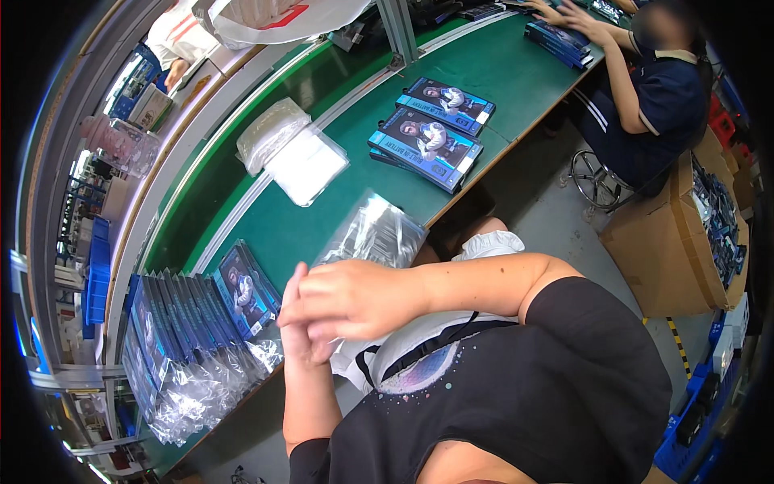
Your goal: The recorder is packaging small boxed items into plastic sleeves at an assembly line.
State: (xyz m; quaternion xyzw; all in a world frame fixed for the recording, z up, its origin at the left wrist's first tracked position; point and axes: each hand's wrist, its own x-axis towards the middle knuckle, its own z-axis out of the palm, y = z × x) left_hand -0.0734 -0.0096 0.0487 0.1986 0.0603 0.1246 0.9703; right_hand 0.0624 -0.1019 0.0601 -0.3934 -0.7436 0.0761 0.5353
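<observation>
My right hand [359, 300] crosses over my left in front of my body, its fingers stretched to the left and partly apart. Behind it is my left hand [297, 343], mostly covered, with a finger pointing up; the rest of its fingers are hidden or smeared. Between the hands no object shows. Just beyond them, a shiny clear plastic bag [377, 232] lies at the table edge. Left of the hands, several dark blue boxes in clear bags [173, 323] stand in a row, and an upright blue box [242, 290] leans at the row's near-right end.
On the green table [355, 173] lie stacked blue boxes [426, 145] and clear bags [306, 165]. At the far right a seated co-worker [653, 97] handles more boxes [558, 42]. A cardboard carton [661, 242] full of items stands on the floor to the right.
</observation>
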